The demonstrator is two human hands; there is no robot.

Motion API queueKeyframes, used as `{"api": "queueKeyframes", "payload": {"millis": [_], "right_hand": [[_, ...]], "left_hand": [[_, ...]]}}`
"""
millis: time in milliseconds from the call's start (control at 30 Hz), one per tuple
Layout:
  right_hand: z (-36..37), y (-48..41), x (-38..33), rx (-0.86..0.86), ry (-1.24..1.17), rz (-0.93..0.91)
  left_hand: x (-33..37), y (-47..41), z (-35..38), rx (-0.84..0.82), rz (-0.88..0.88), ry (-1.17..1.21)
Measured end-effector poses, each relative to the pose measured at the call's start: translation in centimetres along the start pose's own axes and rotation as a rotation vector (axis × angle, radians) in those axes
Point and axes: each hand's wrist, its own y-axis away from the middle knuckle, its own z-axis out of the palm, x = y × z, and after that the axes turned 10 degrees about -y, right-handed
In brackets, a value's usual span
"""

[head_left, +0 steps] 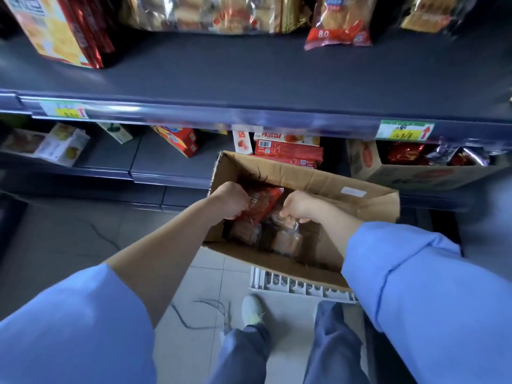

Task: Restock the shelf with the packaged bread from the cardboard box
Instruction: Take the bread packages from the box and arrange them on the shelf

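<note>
An open cardboard box (318, 177) stands on a white crate in front of the shelves. Inside lie several clear packs of bread (285, 241). My left hand (230, 199) is closed on a red-labelled bread pack (263, 202) at the box's left side. My right hand (297, 205) is closed on the top of a clear bread pack next to it. Both hands are inside the box. The dark shelf (263, 79) above has a wide bare stretch, with bagged bread (339, 22) standing further back.
A white plastic crate (299, 286) sits under the box. The lower shelf holds red boxes (288, 151) and a second carton (415, 173) with red packets at the right. A loose cord (199, 317) lies on the tiled floor by my feet.
</note>
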Motion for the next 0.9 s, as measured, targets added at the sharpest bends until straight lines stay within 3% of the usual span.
{"api": "queueKeyframes", "payload": {"millis": [200, 500, 700, 900], "right_hand": [[3.0, -3.9, 2.6, 0.074, 0.179, 0.03], [5.3, -8.0, 6.2, 0.056, 0.182, 0.032], [3.3, -8.4, 6.8, 0.224, 0.108, -0.074], [-0.5, -5.5, 7.0, 0.097, -0.09, 0.082]], "left_hand": [[-2.0, -2.0, 2.3, -0.025, -0.069, -0.005], [-2.6, -5.5, 5.9, -0.044, -0.244, 0.437], [-1.6, -6.8, 7.3, 0.057, -0.3, 0.7], [-0.1, -7.0, 7.0, 0.102, -0.301, 0.579]]}}
